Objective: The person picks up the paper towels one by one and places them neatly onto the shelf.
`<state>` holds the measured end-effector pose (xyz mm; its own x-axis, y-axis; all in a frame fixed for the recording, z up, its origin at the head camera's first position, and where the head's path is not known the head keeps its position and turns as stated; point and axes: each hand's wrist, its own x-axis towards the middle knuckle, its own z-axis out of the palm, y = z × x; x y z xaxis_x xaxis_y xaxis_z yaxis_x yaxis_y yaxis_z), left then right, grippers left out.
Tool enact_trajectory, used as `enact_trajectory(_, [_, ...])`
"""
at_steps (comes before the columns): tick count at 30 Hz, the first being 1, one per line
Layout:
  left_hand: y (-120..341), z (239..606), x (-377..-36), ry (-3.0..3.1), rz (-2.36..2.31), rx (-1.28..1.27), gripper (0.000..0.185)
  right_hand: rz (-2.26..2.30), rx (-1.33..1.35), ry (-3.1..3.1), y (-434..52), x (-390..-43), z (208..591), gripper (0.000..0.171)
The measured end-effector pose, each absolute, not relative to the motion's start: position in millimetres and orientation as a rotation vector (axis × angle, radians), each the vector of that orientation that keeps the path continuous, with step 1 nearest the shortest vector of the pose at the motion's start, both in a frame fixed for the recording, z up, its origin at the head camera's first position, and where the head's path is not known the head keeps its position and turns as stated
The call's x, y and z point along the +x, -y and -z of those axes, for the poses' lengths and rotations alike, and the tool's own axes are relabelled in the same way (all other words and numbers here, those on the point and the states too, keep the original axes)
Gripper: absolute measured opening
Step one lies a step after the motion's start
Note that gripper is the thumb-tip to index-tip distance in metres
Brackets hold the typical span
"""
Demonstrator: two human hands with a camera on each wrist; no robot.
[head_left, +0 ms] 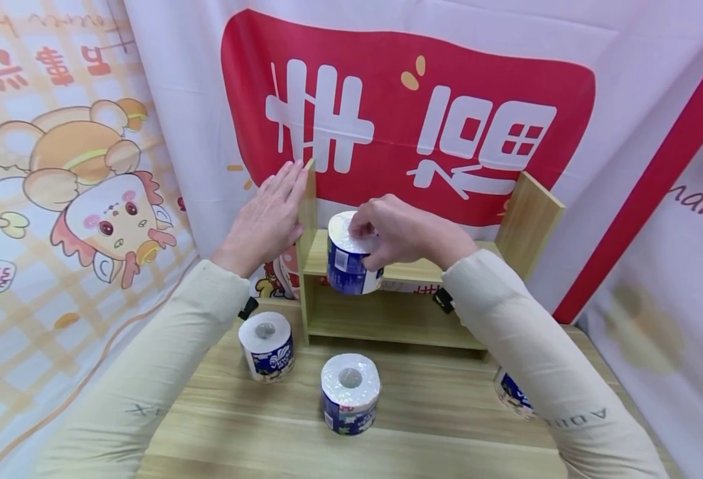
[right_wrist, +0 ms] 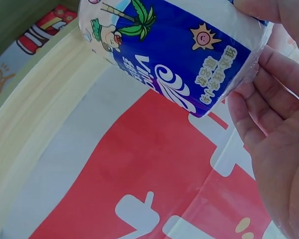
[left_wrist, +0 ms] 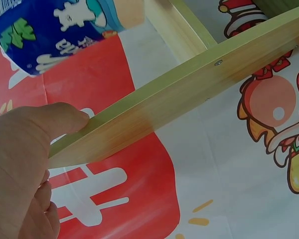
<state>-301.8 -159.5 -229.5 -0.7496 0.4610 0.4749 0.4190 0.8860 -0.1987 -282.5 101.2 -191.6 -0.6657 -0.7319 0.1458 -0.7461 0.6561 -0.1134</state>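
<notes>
My right hand (head_left: 396, 229) grips a wrapped toilet paper roll (head_left: 345, 269) by its top end, holding it upright before the shelf. In the right wrist view, the fingers and thumb hold one end of the roll (right_wrist: 184, 45), whose blue wrapper shows a palm tree and a sun. My left hand (head_left: 267, 216) rests at the left side panel (head_left: 307, 219) of the small wooden shelf, fingers straight. Its thumb lies along the panel's edge in the left wrist view. Part of the blue-wrapped roll (left_wrist: 65, 30) also shows there.
On the wooden table (head_left: 255, 439) stand a roll (head_left: 270, 359) left of the shelf, another roll (head_left: 350, 399) in front and a third roll (head_left: 513, 392) partly behind my right sleeve. The shelf's right panel (head_left: 528, 223) rises near a printed curtain (head_left: 447, 40).
</notes>
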Motion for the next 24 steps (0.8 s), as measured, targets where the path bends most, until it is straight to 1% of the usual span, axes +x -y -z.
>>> enact_trajectory(14, [155.2,227.8,-302.5,2.537,-0.134,-0.656,0.098,-0.319,1.15,2.79,-96.7,-300.0,191.9,0.036])
enact_trajectory(21, [159.2,228.9,-302.3,2.52,-0.101,-0.654,0.089,-0.312,1.187,2.762,-88.7,-306.7,191.0,0.031])
enact_trajectory(24, [159.4,228.5,-302.5,2.514,-0.095,-0.649,0.092,-0.314,1.17,2.765,-85.9,-309.3,189.9,0.034])
